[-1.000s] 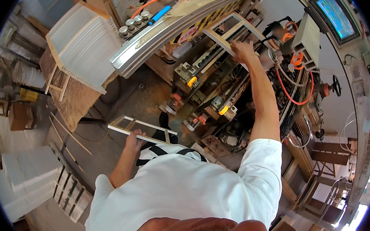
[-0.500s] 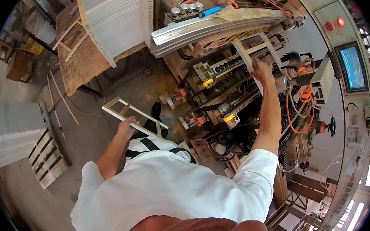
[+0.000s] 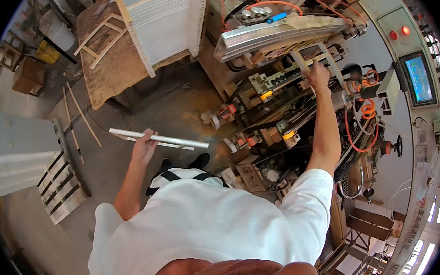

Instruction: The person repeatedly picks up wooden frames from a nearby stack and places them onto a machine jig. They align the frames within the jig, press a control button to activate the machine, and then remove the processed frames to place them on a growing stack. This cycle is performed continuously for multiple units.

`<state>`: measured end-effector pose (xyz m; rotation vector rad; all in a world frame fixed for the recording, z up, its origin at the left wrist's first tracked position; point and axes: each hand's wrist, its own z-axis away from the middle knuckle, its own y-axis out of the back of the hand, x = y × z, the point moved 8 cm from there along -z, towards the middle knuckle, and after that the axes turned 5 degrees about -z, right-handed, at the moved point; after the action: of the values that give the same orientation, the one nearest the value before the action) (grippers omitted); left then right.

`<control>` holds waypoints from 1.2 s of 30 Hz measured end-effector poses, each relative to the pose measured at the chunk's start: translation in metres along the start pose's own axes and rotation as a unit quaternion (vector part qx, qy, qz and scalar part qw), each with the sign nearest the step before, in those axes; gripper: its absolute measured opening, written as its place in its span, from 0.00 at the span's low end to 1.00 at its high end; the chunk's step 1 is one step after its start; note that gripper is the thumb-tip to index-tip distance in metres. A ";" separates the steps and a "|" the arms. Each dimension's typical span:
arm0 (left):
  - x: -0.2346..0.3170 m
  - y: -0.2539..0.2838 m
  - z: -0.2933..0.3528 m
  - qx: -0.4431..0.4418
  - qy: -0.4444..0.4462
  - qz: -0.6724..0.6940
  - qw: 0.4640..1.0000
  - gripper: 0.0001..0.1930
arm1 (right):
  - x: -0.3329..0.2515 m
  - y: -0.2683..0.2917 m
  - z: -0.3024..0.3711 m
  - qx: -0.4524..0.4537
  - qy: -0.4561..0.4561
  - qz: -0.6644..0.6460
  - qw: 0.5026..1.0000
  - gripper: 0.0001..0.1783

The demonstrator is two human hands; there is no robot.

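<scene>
My left hand is closed around a small white-faced wooden frame, held out over the floor and turned nearly edge-on. My right hand reaches forward into the machine, its fingers closed at a second wooden frame. That frame lies on the machine's rails, below the curved metal beam; my hand and wrist cover part of it. The exact finger grip there is partly hidden.
A tall stack of white-edged frames stands on a worn wooden table, beside a loose frame. White stacked pieces and a pallet are at left. On the right are orange hoses and a control panel with screen.
The frame in my left hand has tilted from showing its open face to nearly edge-on. My right hand has moved slightly farther forward along the frame on the machine. The view has shifted.
</scene>
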<state>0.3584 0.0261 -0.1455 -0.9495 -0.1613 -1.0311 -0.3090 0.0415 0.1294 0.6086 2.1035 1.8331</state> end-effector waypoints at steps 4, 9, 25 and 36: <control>0.048 -0.025 0.010 -0.013 -0.073 -0.072 0.995 0.18 | -0.210 0.042 0.096 0.050 0.132 -0.445 0.885 0.26; 0.137 -0.084 0.035 -0.029 -0.172 -0.192 0.966 0.17 | -0.403 -0.004 0.261 -0.145 0.276 -0.350 0.883 0.32; 0.391 0.028 0.226 0.240 -0.524 -0.357 0.735 0.27 | -0.519 0.031 0.290 -0.235 -0.055 -0.757 0.607 0.24; 0.342 -0.027 0.192 -0.125 -0.362 -0.077 0.921 0.24 | -0.521 0.053 0.266 -0.292 -0.107 -0.828 0.466 0.25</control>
<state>0.5793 -0.0627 0.1675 -1.5475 -0.7417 -0.8079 0.2775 0.0226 0.1095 -1.0544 0.6909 0.8109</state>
